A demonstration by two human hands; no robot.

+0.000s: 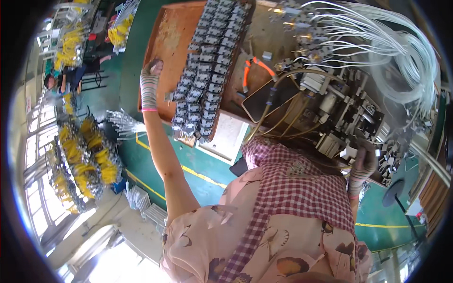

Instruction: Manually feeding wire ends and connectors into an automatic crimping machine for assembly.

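My left hand (154, 70), in a striped fingerless glove, is at the left edge of a brown wooden tray (171, 40). Its fingers are curled in, and whatever they may hold is hidden. Right of it stand long rows of small grey metal connector-like parts (202, 70). My right hand (364, 162), gloved the same way, is at the near side of a metal bench machine (337, 104). Its fingers are drawn together beside small silver blocks (348, 152); I cannot make out what is between them.
Orange-handled pliers (257, 68) and a dark flat tray (269, 101) lie mid-table. White cables (401, 61) coil at the far right. Loose metal pieces (389, 160) lie beside my right hand. Racks of yellow bundles (78, 155) and another person (59, 82) are off to the left.
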